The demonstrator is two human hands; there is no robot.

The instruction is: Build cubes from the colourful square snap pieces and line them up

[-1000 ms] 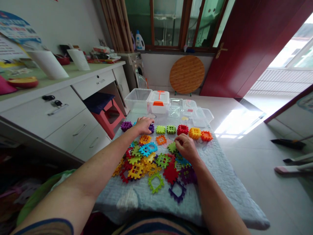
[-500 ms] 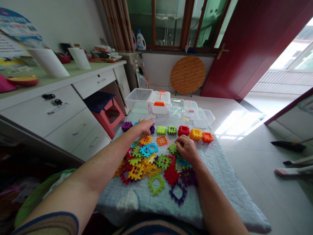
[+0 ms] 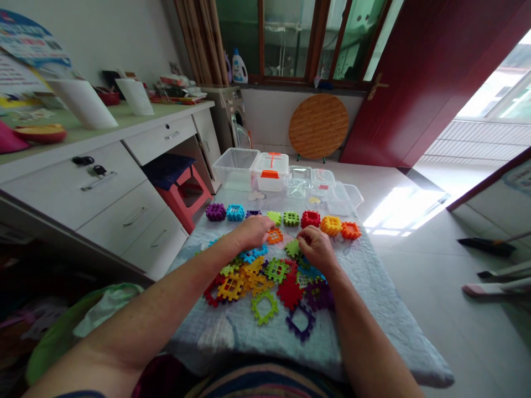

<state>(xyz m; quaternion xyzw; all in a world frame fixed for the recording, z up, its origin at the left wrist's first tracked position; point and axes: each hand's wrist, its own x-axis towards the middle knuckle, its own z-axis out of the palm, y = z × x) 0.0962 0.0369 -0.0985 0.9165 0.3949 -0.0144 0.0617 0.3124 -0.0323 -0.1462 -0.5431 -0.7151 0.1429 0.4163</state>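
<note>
On a quilted blue blanket (image 3: 224, 337), square plastic waffle tiles lie flat. A row of tiles (image 3: 319, 223) runs sideways along the blanket's far edge, and a loose heap of tiles (image 3: 257, 282) sits toward its middle. The left hand (image 3: 253, 232) is loosely curled just above the heap, its fingertips (image 3: 270, 225) near a small orange tile (image 3: 274, 236); the fingers hide whether it has hold of anything. The right hand (image 3: 317, 249) is drawn nearly closed, its fingertips (image 3: 301, 237) just beside a green tile (image 3: 292, 249), and I cannot tell if it grips that tile. Past the blanket's far edge stand a clear plastic box (image 3: 235, 168) and a white box with an orange latch (image 3: 269, 174). Well beyond the blanket, the label on a detergent bottle (image 3: 239, 69) is too small to read.
</note>
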